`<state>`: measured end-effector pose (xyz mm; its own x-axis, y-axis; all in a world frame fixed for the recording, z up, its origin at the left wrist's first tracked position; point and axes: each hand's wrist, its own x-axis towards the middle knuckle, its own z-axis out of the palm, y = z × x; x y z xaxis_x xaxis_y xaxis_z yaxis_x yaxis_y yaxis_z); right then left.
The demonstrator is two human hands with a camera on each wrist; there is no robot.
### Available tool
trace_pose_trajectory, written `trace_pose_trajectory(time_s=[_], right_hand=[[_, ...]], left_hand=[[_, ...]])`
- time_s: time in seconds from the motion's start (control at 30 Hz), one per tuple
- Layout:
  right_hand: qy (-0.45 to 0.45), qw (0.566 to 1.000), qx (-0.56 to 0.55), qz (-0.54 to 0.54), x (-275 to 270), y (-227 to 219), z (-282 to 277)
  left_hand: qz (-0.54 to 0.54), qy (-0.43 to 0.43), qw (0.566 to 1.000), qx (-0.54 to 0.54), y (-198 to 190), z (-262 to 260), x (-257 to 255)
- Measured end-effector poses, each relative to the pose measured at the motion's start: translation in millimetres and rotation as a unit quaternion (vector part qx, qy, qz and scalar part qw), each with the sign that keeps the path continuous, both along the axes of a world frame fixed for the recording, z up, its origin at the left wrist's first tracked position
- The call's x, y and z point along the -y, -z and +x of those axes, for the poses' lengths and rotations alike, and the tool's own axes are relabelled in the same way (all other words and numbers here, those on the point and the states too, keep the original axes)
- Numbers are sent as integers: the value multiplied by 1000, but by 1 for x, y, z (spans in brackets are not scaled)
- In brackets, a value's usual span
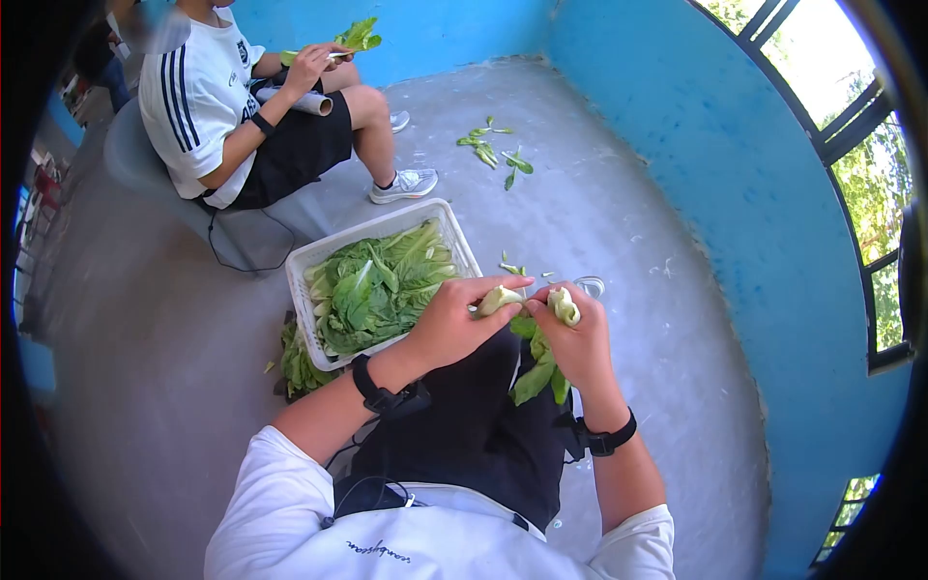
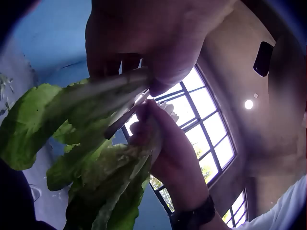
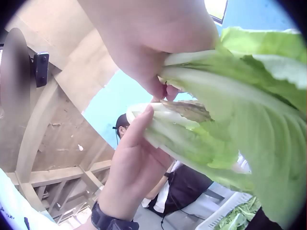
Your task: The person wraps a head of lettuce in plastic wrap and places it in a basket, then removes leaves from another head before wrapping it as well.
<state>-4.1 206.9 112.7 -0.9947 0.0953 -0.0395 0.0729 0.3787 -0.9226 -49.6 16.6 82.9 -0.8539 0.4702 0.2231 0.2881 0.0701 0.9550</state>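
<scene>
Has at far left a seated person (image 1: pixel 208 121) in a white top and black shorts, on a grey chair (image 1: pixel 145 169), with green leaves in both hands. Has next a heap of greens (image 1: pixel 302 360) down on the floor (image 1: pixel 145 387), just beside the near left corner of a white basket (image 1: pixel 310 340). Has many loose leaves (image 1: pixel 372 280) piled inside that basket, up toward its far edge. Grasps the pale end of a leafy vegetable (image 1: pixel 501 300) with the left hand (image 1: pixel 462 317), fingers curled round it and thumb laid along the white stalk, above the lap and just beside the basket's right edge. Has within that vegetable a brown, withered leaf (image 3: pixel 189 110). Has scattered leaves (image 1: pixel 493 153) on the floor, beyond the basket's far right corner and short of the blue wall (image 1: pixel 657 87), plus small scraps (image 1: pixel 512 266) near its right edge. Grasps a leafy bunch (image 1: pixel 564 306) with the right hand (image 1: pixel 578 343), fingers curled round its pale base, leaves hanging below over the knee. Holds right thumb and fingertip close together at the withered leaf's base; cannot tell whether they pinch it. Wears a black band on each wrist. Faces, at far right, dark-framed windows (image 1: pixel 870 174) set in the wall
</scene>
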Motion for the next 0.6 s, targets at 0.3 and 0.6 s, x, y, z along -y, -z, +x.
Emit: trace_pose_trajectory(time_s=[0.3,0.6], right_hand=[[-7,994,-74,74,-19,2,-1],[13,986,-111,126,-23,8,-4]], left_hand=[[36,25,992,115,21,-3,-22],[87,22,990,109,26,-2,-38]])
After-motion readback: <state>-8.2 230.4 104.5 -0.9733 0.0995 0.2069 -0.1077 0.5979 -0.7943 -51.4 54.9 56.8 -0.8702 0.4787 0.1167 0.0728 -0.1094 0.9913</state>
